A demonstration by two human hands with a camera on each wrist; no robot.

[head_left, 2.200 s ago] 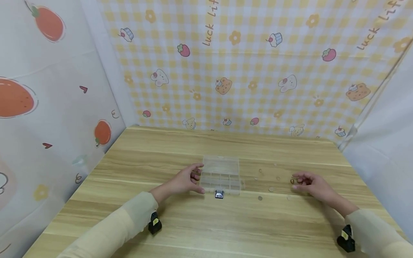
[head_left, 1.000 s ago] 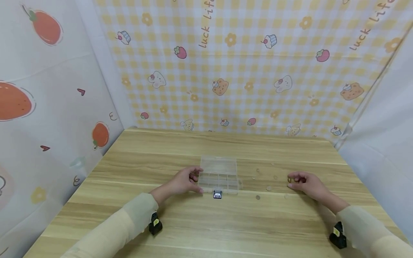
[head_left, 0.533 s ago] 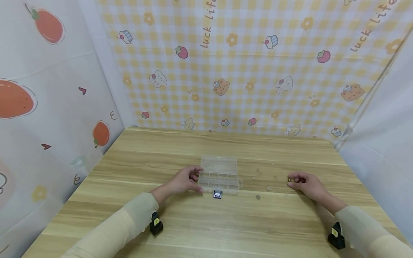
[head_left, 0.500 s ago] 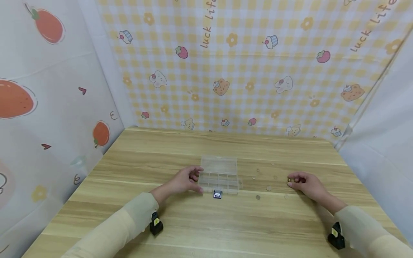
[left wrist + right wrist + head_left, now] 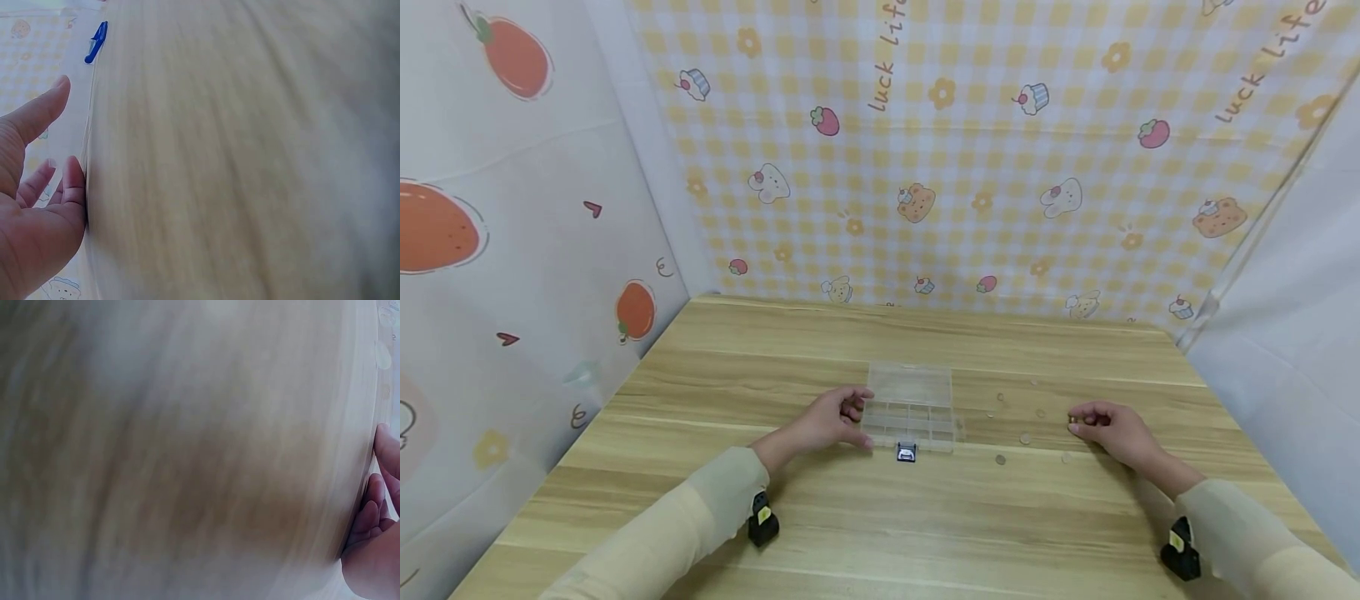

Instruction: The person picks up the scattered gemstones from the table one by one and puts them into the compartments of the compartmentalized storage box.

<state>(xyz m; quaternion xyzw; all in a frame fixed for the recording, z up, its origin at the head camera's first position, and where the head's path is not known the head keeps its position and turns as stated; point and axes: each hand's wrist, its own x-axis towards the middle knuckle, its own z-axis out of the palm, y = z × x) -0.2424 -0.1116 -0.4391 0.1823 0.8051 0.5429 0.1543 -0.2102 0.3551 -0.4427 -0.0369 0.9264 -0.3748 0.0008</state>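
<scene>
A clear plastic box (image 5: 908,420) with small compartments lies on the wooden table, its lid (image 5: 910,383) folded back. Its blue latch (image 5: 906,452) faces the near side. My left hand (image 5: 827,419) is at the box's left side, thumb by the front corner and index fingertip by the lid hinge. In the left wrist view its thumb (image 5: 47,112) is extended. On the right, my right hand (image 5: 1112,425) pinches a small gold-coloured round piece (image 5: 1072,420) between thumb and fingertips, just at the table. The right wrist view does not show that piece.
Several small round pieces lie between the box and my right hand, among them a dark disc (image 5: 1000,459) and a pale disc (image 5: 1025,438). A checked cloth (image 5: 880,167) stands behind the table (image 5: 865,517); white cloth hangs at both sides.
The right thumb and fingers have drawn together around the gold piece, which now shows narrower than before. The left hand and the box stay in place; the head view has shifted slightly.
</scene>
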